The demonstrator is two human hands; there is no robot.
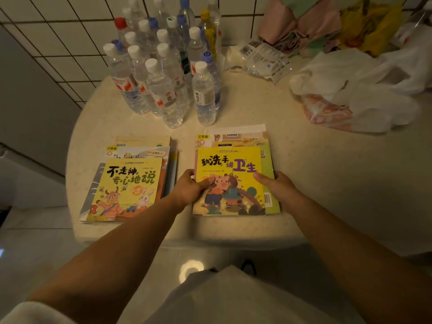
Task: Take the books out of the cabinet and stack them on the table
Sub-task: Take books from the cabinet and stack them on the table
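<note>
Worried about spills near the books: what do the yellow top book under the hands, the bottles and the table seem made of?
Yellow top book: thin paper, apparently glossy softcover. Bottles: clear plastic, see-through with screw caps. Table: pale speckled top, perhaps stone or laminate; it looks smooth.

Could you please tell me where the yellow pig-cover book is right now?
In the head view, the yellow pig-cover book tops the right-hand book stack, held between both hands, with the clear plastic water bottles behind.
</note>
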